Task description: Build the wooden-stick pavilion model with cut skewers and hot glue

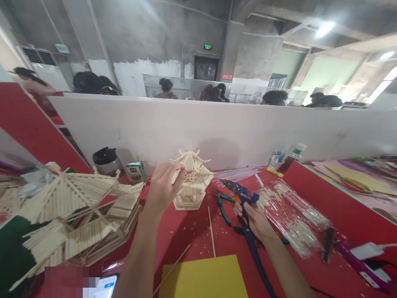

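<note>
A small pagoda model made of pale wooden sticks (190, 192) stands upright on the red tabletop. At its upper left is my left hand (166, 180), thumb and fingers pinched together; what is between them, if anything, is too small to make out. My right hand (256, 219) is wrapped round the handle of a blue glue gun (240, 190), whose nozzle points left toward the model. Under the glue gun lie green-handled pliers (223, 209), partly hidden. A single thin stick (211, 231) rests in front of the model.
A larger stick-built roof structure (89, 211) fills the left side. Bagged sticks (291, 215) lie at right, beside a red divider (335, 198). In front are a yellow sheet (204, 277) and a phone (107, 286). A white partition (186, 124) stands behind, with people beyond.
</note>
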A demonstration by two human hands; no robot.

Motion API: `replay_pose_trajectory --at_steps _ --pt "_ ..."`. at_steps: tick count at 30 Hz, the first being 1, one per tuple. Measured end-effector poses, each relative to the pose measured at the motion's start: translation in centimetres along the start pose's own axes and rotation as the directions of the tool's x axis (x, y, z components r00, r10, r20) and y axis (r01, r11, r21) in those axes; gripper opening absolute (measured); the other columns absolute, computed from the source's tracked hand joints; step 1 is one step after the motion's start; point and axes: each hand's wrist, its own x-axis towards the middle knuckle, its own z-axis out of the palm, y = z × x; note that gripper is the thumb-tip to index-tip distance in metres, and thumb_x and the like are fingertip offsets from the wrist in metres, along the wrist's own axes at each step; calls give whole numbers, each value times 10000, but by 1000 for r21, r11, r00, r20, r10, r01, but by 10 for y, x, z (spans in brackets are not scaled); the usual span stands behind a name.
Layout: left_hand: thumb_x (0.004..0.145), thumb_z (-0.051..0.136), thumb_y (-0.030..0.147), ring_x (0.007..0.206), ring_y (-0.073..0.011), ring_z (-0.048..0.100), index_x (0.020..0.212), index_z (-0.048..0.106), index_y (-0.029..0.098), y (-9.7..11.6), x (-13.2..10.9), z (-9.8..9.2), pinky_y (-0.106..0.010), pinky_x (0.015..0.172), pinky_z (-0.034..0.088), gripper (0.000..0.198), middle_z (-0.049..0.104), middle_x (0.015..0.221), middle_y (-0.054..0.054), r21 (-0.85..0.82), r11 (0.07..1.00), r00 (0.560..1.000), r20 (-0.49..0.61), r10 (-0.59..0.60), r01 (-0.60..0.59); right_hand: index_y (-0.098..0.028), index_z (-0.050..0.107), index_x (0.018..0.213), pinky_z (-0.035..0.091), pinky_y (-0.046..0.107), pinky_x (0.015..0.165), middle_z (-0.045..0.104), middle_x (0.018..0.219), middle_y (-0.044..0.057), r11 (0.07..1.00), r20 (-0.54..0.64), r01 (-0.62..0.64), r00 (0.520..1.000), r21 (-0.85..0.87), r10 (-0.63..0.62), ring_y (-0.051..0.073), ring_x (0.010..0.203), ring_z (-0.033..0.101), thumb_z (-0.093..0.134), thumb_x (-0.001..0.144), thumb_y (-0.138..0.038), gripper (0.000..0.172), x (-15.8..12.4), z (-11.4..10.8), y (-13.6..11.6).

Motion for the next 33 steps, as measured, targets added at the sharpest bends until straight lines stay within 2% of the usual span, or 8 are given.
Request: replay_pose_trajectory --at_steps 3,6,9,13,17,21,28,33 --pt "921 543 233 948 -187 604 967 607 194 -4 -2 0 -351 897 441 88 681 961 -50 -7 1000 1000 -1 -13 13 -199 582 1035 444 304 619 486 697 -7 987 -5 42 999 -153 -43 150 612 476 559 871 -574 410 -7 12 -1" --pt "924 534 239 955 -187 603 966 610 196 -7 -1 -1 -348 900 441 96 680 963 -50 -10 1000 1000 9 -16 16 -221 564 1026 451 311 632 522 719 9 905 -35 109 990 -410 -135 174 636 512 514 897 -558 364 -13 30 -12" --pt "929 524 243 969 -181 602 967 610 199 -9 0 -2 -335 909 441 104 677 977 -48 -20 999 999 14 -36 37 -236 545 971 436 293 638 572 754 19 673 109 262 959 -691 -261 178 658 539 539 918 -412 185 -11 53 -30" --pt "931 520 230 959 -180 603 943 605 205 -10 0 -1 -330 910 440 89 676 957 -39 -22 999 999 8 -48 48 -226 520 971 421 293 673 570 783 28 284 366 522 812 -804 -454 185 701 539 557 893 -275 99 4 83 -44" --pt "937 516 239 976 -181 600 949 603 203 -11 -1 -1 -328 920 438 95 668 968 -42 -17 999 998 36 -48 49 -218 495 922 423 304 693 561 858 59 86 434 542 750 -836 -500 209 784 535 563 870 -247 91 21 102 -38" --pt "944 504 245 1030 -186 590 957 597 200 -12 0 1 -332 938 437 104 659 1026 -55 -20 999 998 58 -37 38 -213 490 940 429 306 696 562 937 86 73 405 511 753 -857 -519 225 849 544 554 870 -251 102 31 110 -31" --pt "955 484 276 1067 -184 581 964 595 206 -9 0 3 -334 957 435 132 654 1060 -52 -45 995 991 99 -89 94 -223 464 944 411 279 672 592 881 45 216 320 478 799 -851 -509 195 778 575 563 853 -234 135 31 106 -11" --pt "957 474 281 1056 -195 581 960 602 207 -9 -1 6 -350 952 440 149 661 1049 -56 -38 993 986 133 -104 110 -226 455 914 378 268 618 576 839 35 178 363 496 796 -850 -484 186 725 555 548 854 -271 119 29 106 -9"
